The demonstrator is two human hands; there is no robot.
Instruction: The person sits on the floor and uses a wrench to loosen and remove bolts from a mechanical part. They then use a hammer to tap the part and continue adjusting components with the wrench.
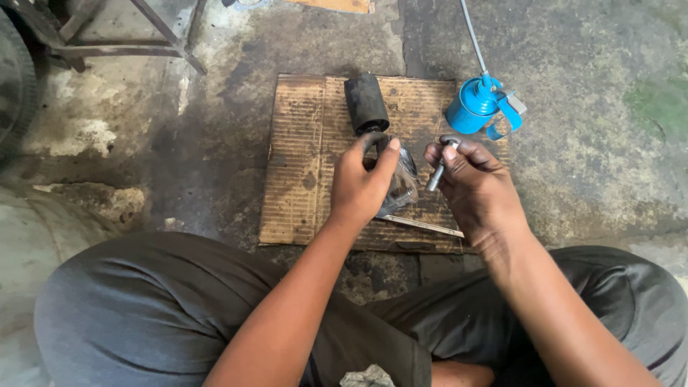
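Pinching a short grey bolt (436, 174) above the cardboard (301, 165), right hand (473, 190) clamps it; left hand (360, 185) clasps a greasy clear bag (403, 183).

Stained concrete floor (588, 186), dark oily patches w/ a greenish bit at 3 o'clock. Worn brown cardboard sheet (301, 158) flat at centre. On it, near 12 o'clock, black cylinder (366, 104) lying on its side. Blue oil can (474, 106) w/ long thin spout at 1 o'clock, just at the cardboard's edge. Thin metal rod (423, 226) lies flat on the cardboard's near edge, approx 5 o'clock of centre. Metal frame legs (122, 43) at 11 o'clock. Tyre edge (14, 86) at 10 o'clock. Grey trousers (143, 308) across 6 o'clock.
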